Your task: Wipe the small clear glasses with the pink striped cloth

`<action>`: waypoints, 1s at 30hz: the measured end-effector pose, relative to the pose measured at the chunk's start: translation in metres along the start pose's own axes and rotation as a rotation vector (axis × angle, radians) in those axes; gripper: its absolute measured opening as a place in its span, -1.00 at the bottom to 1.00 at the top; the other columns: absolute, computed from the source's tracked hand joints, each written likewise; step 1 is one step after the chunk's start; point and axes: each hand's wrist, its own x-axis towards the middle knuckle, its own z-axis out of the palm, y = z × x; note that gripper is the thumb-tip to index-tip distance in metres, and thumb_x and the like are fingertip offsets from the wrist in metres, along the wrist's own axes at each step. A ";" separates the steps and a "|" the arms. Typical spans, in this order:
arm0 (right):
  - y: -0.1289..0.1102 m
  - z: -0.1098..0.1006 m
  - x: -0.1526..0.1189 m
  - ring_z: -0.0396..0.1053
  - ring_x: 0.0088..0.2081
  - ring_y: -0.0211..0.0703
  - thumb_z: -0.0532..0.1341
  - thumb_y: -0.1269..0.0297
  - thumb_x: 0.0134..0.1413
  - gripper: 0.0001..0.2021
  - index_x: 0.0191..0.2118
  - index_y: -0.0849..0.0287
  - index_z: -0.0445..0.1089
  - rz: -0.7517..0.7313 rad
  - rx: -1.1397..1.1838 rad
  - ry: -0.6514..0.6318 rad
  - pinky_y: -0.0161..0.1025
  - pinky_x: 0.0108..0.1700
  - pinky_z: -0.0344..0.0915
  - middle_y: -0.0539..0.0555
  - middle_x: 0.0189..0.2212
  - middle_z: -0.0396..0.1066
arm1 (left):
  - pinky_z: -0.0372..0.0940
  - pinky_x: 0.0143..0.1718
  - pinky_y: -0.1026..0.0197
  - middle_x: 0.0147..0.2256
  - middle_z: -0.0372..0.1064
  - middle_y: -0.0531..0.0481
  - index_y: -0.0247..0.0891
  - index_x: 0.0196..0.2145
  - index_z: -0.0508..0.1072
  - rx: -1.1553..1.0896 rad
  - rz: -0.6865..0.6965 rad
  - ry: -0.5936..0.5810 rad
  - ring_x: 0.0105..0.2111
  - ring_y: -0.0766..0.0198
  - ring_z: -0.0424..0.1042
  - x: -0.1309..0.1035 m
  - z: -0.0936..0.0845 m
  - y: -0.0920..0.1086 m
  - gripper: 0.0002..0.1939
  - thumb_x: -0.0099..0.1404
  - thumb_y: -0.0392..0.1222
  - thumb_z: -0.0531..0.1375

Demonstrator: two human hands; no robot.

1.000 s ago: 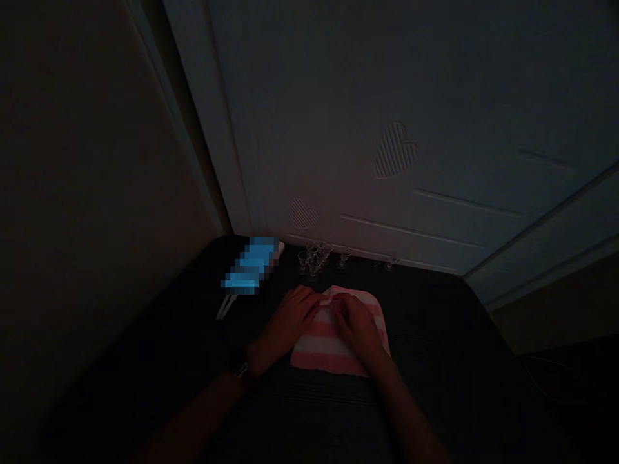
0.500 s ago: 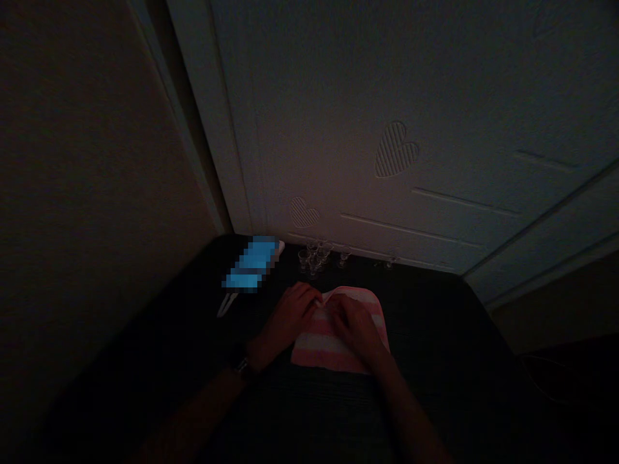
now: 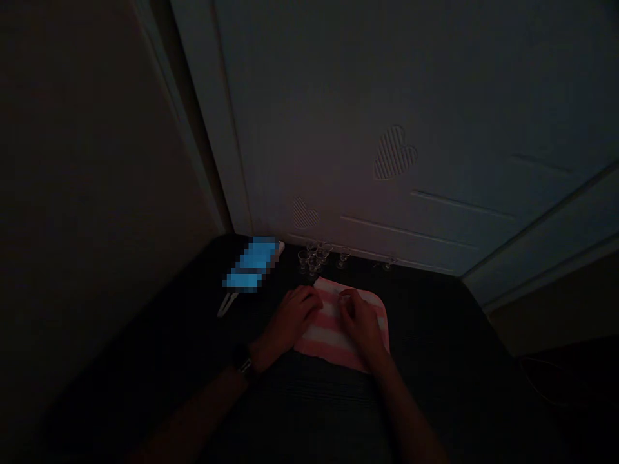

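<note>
Pink-and-white striped cloth (image 3: 325, 332) lies on the dark tabletop (image 3: 435, 361), near the small glasses (image 3: 314, 256) by the door; since a moment ago its far corner has been spread out flatter, so the folded edge looks opened rather than gathered. Both hands press on it: left hand (image 3: 294, 316) at the left edge, right hand (image 3: 362, 322) on top, fingers loosely curled, flat against fabric, not pinching as far as the dimness shows.

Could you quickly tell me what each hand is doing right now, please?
Left hand: resting on the striped cloth's left edge.
Right hand: flat on the cloth; grip unclear.
</note>
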 end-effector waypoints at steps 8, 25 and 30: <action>-0.004 0.000 -0.002 0.33 -0.47 -0.21 -0.04 0.32 0.15 -0.78 -0.15 0.15 0.28 0.057 -0.040 0.027 -0.34 -0.46 0.10 0.01 -0.48 0.39 | 0.15 -0.08 0.07 -0.13 0.27 -0.04 -0.20 -0.11 0.31 0.026 -0.080 -0.008 -0.10 0.15 0.22 0.000 0.001 -0.004 -0.74 0.23 -0.33 0.05; -0.004 -0.005 -0.002 0.30 -0.53 -0.25 -0.02 0.31 0.12 -0.84 -0.26 0.13 0.28 0.029 0.000 0.009 -0.36 -0.47 0.09 -0.02 -0.54 0.37 | 0.18 -0.15 0.11 -0.24 0.31 -0.04 -0.20 -0.20 0.39 0.031 -0.077 -0.017 -0.18 0.18 0.25 0.000 0.002 -0.008 -0.81 0.24 -0.30 0.06; -0.001 -0.008 -0.002 0.30 -0.53 -0.25 -0.06 0.30 0.16 -0.80 -0.34 0.14 0.29 0.039 -0.016 0.005 -0.37 -0.46 0.08 -0.02 -0.56 0.37 | 0.16 -0.16 0.12 -0.26 0.32 -0.01 -0.20 -0.24 0.40 0.035 -0.078 -0.021 -0.19 0.18 0.24 0.001 0.000 -0.007 -0.85 0.24 -0.28 0.07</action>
